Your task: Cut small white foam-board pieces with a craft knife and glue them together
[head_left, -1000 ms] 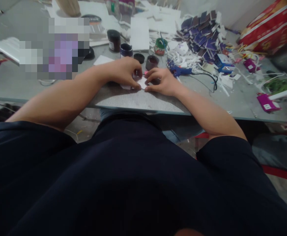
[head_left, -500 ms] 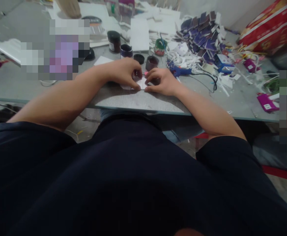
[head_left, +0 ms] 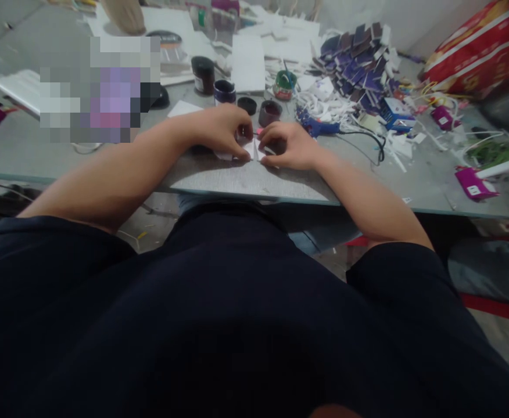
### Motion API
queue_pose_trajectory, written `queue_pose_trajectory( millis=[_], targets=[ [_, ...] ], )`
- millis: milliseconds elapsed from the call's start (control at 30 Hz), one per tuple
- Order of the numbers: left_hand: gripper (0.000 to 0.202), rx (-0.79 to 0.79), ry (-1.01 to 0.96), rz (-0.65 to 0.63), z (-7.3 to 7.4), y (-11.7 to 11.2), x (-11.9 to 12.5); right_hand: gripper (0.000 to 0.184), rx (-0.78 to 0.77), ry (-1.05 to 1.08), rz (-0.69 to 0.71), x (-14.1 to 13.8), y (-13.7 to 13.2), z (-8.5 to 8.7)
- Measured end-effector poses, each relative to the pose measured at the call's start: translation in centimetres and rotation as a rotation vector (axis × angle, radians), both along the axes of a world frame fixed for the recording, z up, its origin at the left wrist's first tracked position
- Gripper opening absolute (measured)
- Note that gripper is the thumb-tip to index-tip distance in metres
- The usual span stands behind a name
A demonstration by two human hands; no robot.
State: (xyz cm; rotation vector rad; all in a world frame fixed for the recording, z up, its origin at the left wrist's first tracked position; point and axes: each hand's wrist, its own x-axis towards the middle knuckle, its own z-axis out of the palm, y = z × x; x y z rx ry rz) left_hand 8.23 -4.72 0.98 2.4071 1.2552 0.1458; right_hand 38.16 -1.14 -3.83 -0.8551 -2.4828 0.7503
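Observation:
Both my hands rest on the grey table [head_left: 246, 180] near its front edge, fingertips meeting over a small white piece [head_left: 253, 150]. My left hand [head_left: 222, 130] pinches the piece from the left, fingers curled. From the right, my right hand [head_left: 290, 146] grips the same piece with bent fingers. A bit of pink shows between the fingertips. Most of the piece is hidden under my fingers.
Behind my hands stand small dark paint jars [head_left: 270, 112], a green-rimmed jar [head_left: 285, 83] and white foam sheets [head_left: 248, 62]. A blue glue gun [head_left: 319, 125] with a black cord lies to the right, by a heap of purple-and-white pieces [head_left: 359, 58]. A red box [head_left: 481, 49] is far right.
My hands stay in place. The fingers have shifted slightly on the white piece, which now shows a little more between them.

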Motion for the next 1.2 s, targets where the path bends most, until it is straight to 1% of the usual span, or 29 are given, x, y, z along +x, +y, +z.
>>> queue_pose_trajectory(
  millis=[33, 100, 133, 167, 267, 333, 400, 433, 533, 600, 667, 733, 833, 967, 1100, 1200],
  targets=[
    [0.118, 0.000, 0.009, -0.007, -0.1, 0.1, -0.1, 0.046, -0.003, -0.014, 0.022, 0.4, 0.1, 0.1],
    [0.116, 0.004, 0.017, -0.022, -0.3, 0.3, -0.3, 0.066, 0.000, -0.028, 0.071, 1.0, 0.2, 0.3],
    [0.113, 0.011, 0.012, -0.033, -0.4, 0.4, -0.3, 0.072, 0.008, -0.027, 0.073, 1.1, 0.2, 0.2],
    [0.111, 0.021, 0.005, -0.043, -0.4, 0.5, -0.4, 0.071, 0.025, -0.025, 0.052, 1.2, 0.1, 0.1],
    [0.108, 0.048, -0.005, -0.063, -0.4, 0.5, -0.7, 0.051, 0.101, -0.052, -0.098, 0.8, 0.0, -0.5],
    [0.110, 0.056, 0.005, -0.062, -0.4, 0.6, -0.8, 0.043, 0.127, -0.099, -0.159, 0.4, 0.0, -0.7],
    [0.112, 0.065, 0.017, -0.055, -0.4, 0.6, -0.9, 0.035, 0.134, -0.146, -0.156, 0.2, 0.1, -0.7],
    [0.112, 0.069, 0.026, -0.053, -0.4, 0.7, -1.0, 0.030, 0.138, -0.164, -0.134, 0.2, 0.1, -0.6],
    [0.114, 0.071, 0.050, -0.058, -0.5, 0.8, -1.1, 0.020, 0.148, -0.166, -0.014, 0.2, 0.3, -0.3],
    [0.117, 0.066, 0.062, -0.069, -0.7, 0.8, -1.1, 0.022, 0.149, -0.118, 0.013, 0.1, 0.4, -0.4],
    [0.118, 0.070, 0.056, -0.063, -0.8, 0.8, -1.0, 0.027, 0.162, -0.055, -0.031, -0.1, 0.4, -0.7],
    [0.115, 0.069, 0.043, -0.044, -0.8, 0.6, -0.8, 0.028, 0.186, -0.025, -0.078, -0.3, 0.5, -0.9],
    [0.111, 0.036, 0.021, -0.025, -0.6, 0.4, -0.6, 0.026, 0.206, -0.067, -0.080, -0.4, 0.5, -1.1],
    [0.109, -0.002, 0.006, -0.008, -0.2, 0.3, -0.6, 0.029, 0.216, -0.096, -0.060, -0.5, -0.1, -0.8],
    [0.108, 0.011, 0.013, -0.022, -0.1, 0.3, -0.7, 0.036, 0.146, -0.090, -0.075, -0.7, -0.9, -0.3],
    [0.106, 0.020, 0.013, -0.031, 0.0, 0.2, -0.6, 0.040, 0.069, -0.076, -0.051, -1.0, -1.3, 0.2]
  ],
)
